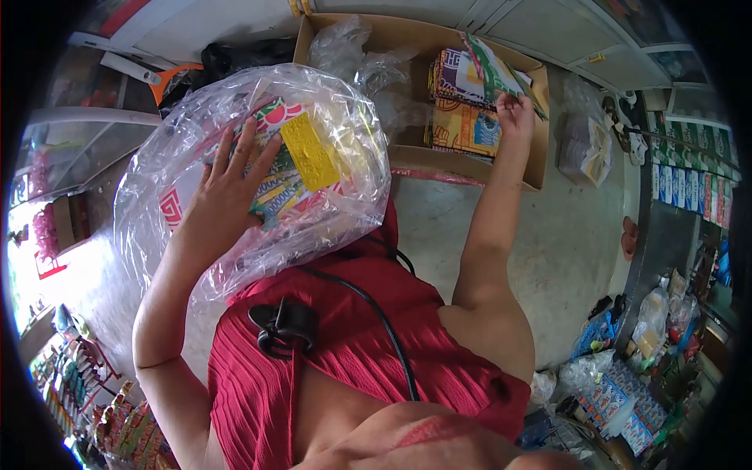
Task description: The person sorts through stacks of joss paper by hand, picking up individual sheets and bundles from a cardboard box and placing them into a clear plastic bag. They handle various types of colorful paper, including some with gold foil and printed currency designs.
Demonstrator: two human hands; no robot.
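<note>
My left hand [227, 184] lies with fingers spread over colourful printed sheets [286, 168] inside a large clear plastic bag [356, 133]. One piece among them is shiny yellow [309, 153]. My right hand [515, 117] reaches into a long cardboard box [431, 163], its fingers closed on the lower end of a green, white and red printed packet [489, 66]. That packet is tilted up above stacks of flat packets. A purple patterned stack [448, 78] and an orange patterned stack [462, 125] lie in the box beside my hand.
Crumpled clear plastic [345, 51] fills the box's left end. Cabinets [540, 31] stand behind it. A plastic-wrapped bundle [586, 145] sits on the floor at right, near shelves of small boxes [689, 184]. Wrapped goods [627, 403] lie at lower right. A black cord [368, 301] crosses my front.
</note>
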